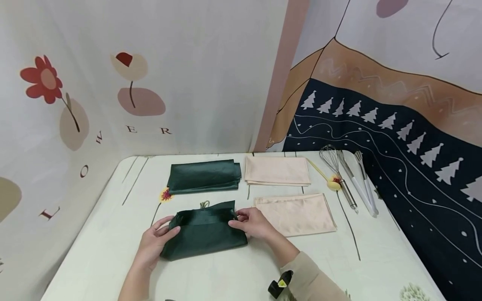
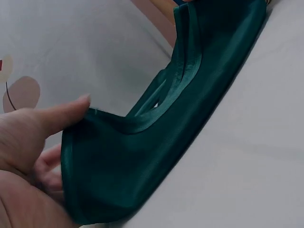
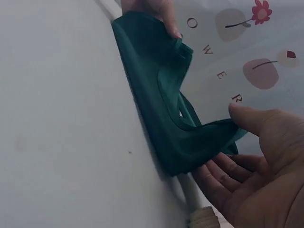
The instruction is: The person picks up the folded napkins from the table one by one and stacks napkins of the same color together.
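Dark green, faintly shiny fabric makes up the folded cloth [image 1: 207,240] at the lower centre of the head view, held at both ends. The left hand [image 1: 155,242] grips its left end between thumb and fingers; the right hand [image 1: 257,223] grips the right end likewise. Its upper edge gapes (both wrist views show a curved opening between the layers). Above it in the frame lies a second green cloth [image 1: 203,175], folded flat. Two pale pink cloths [image 1: 278,170] lie right of centre, and farther right a whisk [image 1: 347,191] rests beside two pale-handled utensils [image 1: 357,185] on the white tablecloth [image 1: 94,251].
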`<state>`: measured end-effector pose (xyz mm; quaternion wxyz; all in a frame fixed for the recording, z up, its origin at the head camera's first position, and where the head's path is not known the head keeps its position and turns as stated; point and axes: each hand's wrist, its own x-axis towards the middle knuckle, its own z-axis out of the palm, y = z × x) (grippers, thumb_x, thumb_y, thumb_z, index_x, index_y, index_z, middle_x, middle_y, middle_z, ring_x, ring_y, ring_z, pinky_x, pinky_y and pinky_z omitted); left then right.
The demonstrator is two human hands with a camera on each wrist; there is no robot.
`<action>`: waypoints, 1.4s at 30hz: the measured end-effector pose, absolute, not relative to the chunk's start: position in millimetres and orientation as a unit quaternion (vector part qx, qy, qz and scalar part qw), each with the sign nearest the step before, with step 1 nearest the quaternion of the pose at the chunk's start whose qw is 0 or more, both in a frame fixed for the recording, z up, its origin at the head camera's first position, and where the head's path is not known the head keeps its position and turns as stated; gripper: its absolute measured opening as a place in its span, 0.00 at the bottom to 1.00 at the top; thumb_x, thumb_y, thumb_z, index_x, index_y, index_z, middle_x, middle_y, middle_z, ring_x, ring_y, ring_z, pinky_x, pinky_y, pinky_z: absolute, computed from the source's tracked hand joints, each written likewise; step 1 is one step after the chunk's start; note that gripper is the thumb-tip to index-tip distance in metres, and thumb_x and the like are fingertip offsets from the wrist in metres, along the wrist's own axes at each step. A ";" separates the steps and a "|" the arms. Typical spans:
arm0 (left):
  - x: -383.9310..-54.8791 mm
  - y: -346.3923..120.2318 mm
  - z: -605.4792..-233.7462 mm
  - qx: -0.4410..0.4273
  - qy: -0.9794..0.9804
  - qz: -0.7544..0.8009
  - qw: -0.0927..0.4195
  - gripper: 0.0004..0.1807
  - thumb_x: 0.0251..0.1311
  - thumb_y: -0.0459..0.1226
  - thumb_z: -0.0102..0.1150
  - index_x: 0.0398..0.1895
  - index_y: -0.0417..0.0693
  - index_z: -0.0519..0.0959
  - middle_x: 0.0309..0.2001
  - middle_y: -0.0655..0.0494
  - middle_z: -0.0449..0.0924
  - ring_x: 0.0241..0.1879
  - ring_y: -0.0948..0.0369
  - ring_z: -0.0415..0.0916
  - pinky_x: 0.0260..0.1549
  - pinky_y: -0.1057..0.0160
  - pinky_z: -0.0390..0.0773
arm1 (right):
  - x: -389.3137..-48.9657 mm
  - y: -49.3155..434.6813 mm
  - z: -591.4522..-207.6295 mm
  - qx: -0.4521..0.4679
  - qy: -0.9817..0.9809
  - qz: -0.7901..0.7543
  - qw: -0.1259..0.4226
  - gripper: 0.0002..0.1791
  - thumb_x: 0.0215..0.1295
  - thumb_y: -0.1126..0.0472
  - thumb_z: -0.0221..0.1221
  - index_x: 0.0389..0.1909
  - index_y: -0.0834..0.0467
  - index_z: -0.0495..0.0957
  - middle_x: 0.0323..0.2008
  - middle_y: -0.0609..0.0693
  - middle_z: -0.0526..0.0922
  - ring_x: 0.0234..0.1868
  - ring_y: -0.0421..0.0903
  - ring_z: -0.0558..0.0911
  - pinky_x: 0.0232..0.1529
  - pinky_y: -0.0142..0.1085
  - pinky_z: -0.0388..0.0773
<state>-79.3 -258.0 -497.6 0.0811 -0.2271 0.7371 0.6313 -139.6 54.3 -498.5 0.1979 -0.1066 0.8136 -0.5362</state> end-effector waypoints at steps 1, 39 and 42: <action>-78.9 -258.9 -497.7 -0.237 0.728 0.639 0.071 0.39 0.61 0.44 0.72 0.73 0.46 0.66 0.59 0.53 0.80 0.52 0.67 0.76 0.41 0.77 0.75 | -140.7 55.6 -498.0 -0.113 0.816 -0.530 0.201 0.29 0.65 0.54 0.68 0.60 0.68 0.78 0.48 0.55 0.83 0.47 0.46 0.80 0.49 0.43 0.81; -60.3 -268.3 -511.5 -0.185 0.864 0.469 0.019 0.22 0.69 0.40 0.62 0.59 0.33 0.78 0.60 0.32 0.76 0.60 0.39 0.76 0.49 0.57 0.83 | -141.9 64.1 -512.5 -0.240 0.812 -0.496 0.192 0.01 0.73 0.63 0.61 0.40 0.56 0.80 0.22 0.46 0.79 0.15 0.44 0.81 0.22 0.36 0.82; -62.3 -266.2 -510.9 -0.192 0.859 0.475 0.006 0.21 0.70 0.40 0.62 0.58 0.33 0.78 0.58 0.34 0.78 0.58 0.41 0.78 0.47 0.61 0.84 | -143.2 63.7 -512.5 -0.234 0.808 -0.508 0.183 0.04 0.73 0.63 0.61 0.35 0.56 0.79 0.21 0.47 0.77 0.16 0.45 0.81 0.22 0.38 0.83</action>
